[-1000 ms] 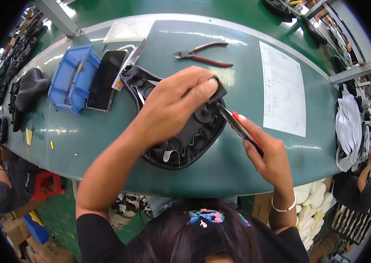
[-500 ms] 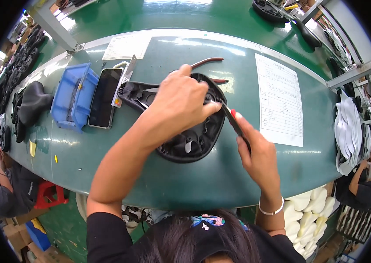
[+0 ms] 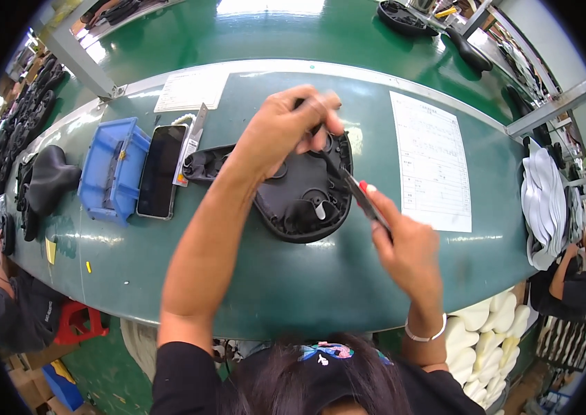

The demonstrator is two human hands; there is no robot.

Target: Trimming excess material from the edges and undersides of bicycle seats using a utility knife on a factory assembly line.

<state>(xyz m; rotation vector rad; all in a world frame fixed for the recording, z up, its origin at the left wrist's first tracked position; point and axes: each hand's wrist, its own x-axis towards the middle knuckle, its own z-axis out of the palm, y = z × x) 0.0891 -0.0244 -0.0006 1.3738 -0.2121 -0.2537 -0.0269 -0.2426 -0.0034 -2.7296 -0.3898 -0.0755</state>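
Observation:
A black bicycle saddle (image 3: 296,194) lies upside down on the green table, its narrow nose toward the left. My left hand (image 3: 289,124) is closed above the saddle's far side, its fingers smeared by motion. A strip of black cover material (image 3: 329,163) runs from those fingers down to the saddle's right rim. My right hand (image 3: 404,242) is closed round a slim dark utility knife (image 3: 374,211), whose metal tip meets the strip near the rim. A small pale tab (image 3: 320,210) shows in the saddle's underside.
To the left are a phone (image 3: 159,173), a blue plastic bin (image 3: 113,169), a metal ruler (image 3: 195,135) and another black saddle (image 3: 53,176). Printed sheets (image 3: 433,162) lie right and far left. White pads (image 3: 545,200) are stacked at the right edge. Co-workers sit at both sides.
My left hand has lifted away from the saddle, drawing up the black strip. The red-handled pliers beyond the saddle are now hidden. My right hand stays at the rim with the knife.

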